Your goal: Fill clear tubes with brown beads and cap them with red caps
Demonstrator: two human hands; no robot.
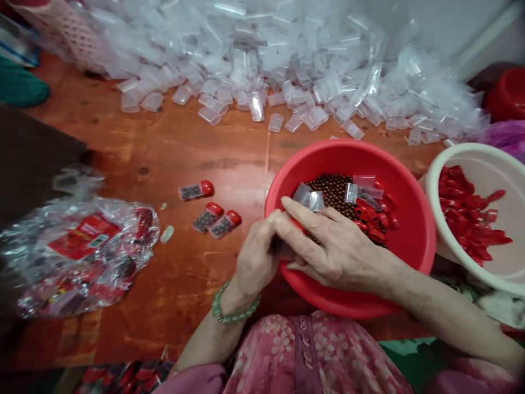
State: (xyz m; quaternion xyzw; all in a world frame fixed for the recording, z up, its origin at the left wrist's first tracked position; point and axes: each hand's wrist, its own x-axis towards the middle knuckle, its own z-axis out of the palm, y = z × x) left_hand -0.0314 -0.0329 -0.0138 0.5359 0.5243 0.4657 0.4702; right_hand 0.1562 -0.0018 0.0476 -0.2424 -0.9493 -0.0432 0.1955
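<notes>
My left hand (256,257), with a green bead bracelet (233,306) on its wrist, and my right hand (336,246) meet over the rim of a red plastic basin (410,219). Between their fingers I see a small dark-filled tube (284,250), mostly hidden. Inside the basin lie a mound of brown beads (330,191), several clear plastic tubes (311,201) and several red caps (371,216). Three capped tubes of dark beads (209,217) lie on the wooden table (164,148) to the left.
A cream basin (471,213) of red caps stands right of the red one. A large heap of clear tubes (254,71) spreads across the table's far side. A crinkled plastic bag (77,251) of red-labelled packets lies at the left, and a red bowl (508,96) sits far right.
</notes>
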